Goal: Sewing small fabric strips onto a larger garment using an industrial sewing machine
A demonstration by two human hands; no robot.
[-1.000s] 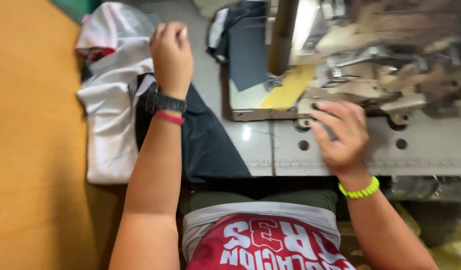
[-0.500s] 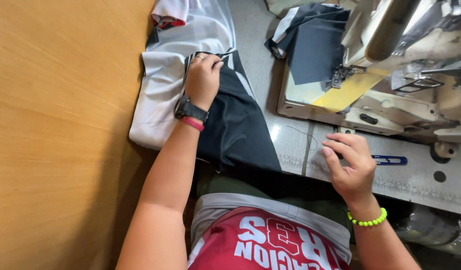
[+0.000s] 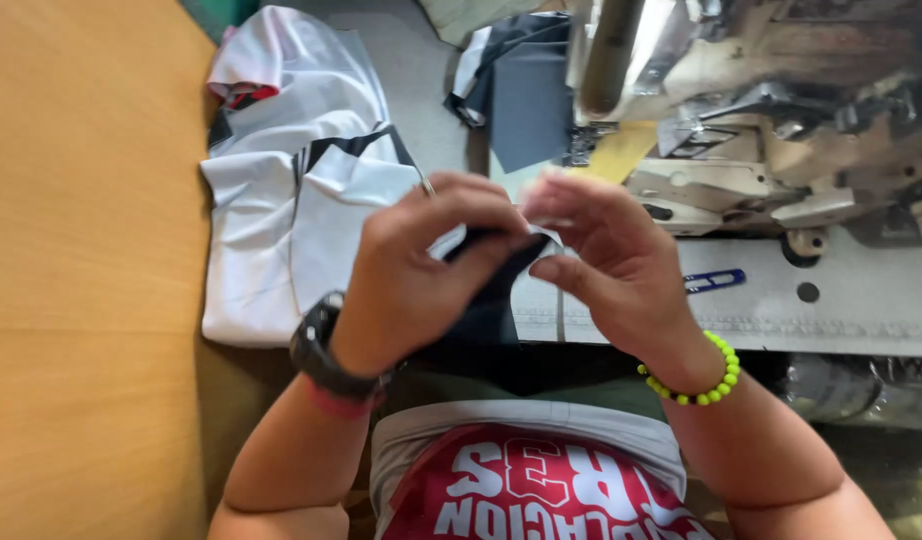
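Close in, the left hand [image 3: 421, 275] and right hand [image 3: 606, 260] meet above the lap, both pinching a dark fabric piece [image 3: 486, 300] between their fingertips. Left of them lies a pile of white garments [image 3: 281, 210] on the wooden table [image 3: 81, 250]; beyond stands the sewing machine [image 3: 771, 130].

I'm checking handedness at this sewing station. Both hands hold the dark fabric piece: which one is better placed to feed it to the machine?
Probably the right hand: it pinches the dark fabric piece on the side nearest the sewing machine. The left hand grips it too, but lies nearer the white garments.
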